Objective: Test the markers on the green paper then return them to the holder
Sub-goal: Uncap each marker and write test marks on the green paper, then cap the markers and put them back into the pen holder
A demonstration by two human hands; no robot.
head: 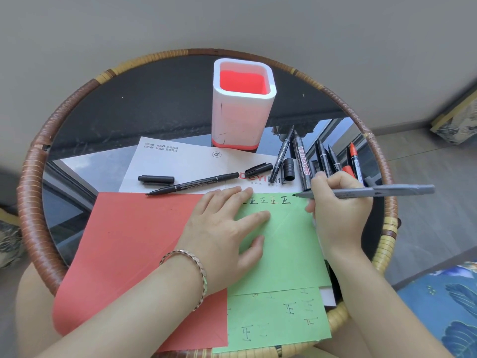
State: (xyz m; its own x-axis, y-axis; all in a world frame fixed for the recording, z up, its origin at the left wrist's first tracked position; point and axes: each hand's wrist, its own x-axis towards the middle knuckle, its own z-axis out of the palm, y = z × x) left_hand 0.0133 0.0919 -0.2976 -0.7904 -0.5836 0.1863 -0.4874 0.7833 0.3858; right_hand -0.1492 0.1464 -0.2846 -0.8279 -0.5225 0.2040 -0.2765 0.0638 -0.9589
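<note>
My left hand [219, 223] lay flat, open, pinning the green paper [289, 244] on the worktop; my right hand [338, 202] gripped the grey marker [374, 191], tip at the sheet's top edge. Light, short strokes seemed best.

Green paper [289, 244] bearing a row of inked characters along its top edge, grey marker [374, 191] uncapped with tip at that edge, uncapped black markers [302, 156] beside empty white-and-red holder [241, 104]

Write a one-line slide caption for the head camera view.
Right hand touches a grey marker to green paper pinned by the left hand; holder empty.
</note>
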